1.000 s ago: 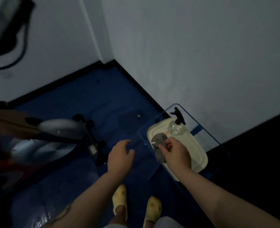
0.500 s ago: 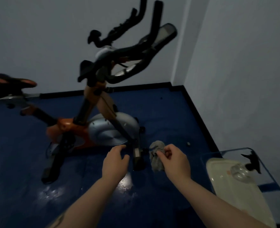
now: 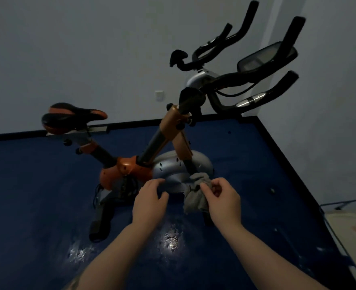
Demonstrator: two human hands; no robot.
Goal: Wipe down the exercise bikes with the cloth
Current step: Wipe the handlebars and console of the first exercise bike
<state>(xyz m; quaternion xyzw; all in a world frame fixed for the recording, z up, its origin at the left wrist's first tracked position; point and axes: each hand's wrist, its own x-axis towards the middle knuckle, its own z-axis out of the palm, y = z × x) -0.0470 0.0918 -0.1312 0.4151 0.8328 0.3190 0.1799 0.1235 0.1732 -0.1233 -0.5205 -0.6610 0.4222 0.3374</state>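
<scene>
- Two hands up in front of the bike, one loaded. Right hand (image 3: 225, 200): thumb and fingers curled, pinching the grey cloth (image 3: 196, 193) at its top edge; the rest hangs bunched below the fingertips.
- Left hand (image 3: 150, 203): fingers loosely spread and relaxed, holding nothing, just beside the cloth, not touching it.
- Cloth sits between the hands and the bike's silver flywheel cover (image 3: 173, 170). Overlaps it in view; cannot tell if it's in contact, looks held short of it.
- Handling, my read: cloth is light, limp, no stiffness. A corner pinch gives poor wiping pressure, it'll just drag. Better to wad or fold it into the palm and press flat-fingered. May be damp; can't confirm.
- Exercise bike (image 3: 168, 130): orange frame, black saddle (image 3: 74, 116) to the left, black handlebars (image 3: 246, 59) and console (image 3: 265, 56) up right. Rigid, heavy, shouldn't shift under wiping.
- Grips and saddle look soft, probably grab the cloth; flywheel cover is smooth, cloth should slide.
- No wiping visible yet, so task looks to be at the start.
- Surroundings: blue floor (image 3: 37, 206) with shiny patches near the feet end, possibly wet, so slip risk. Pale lidded bin (image 3: 348, 225) at far right edge.
</scene>
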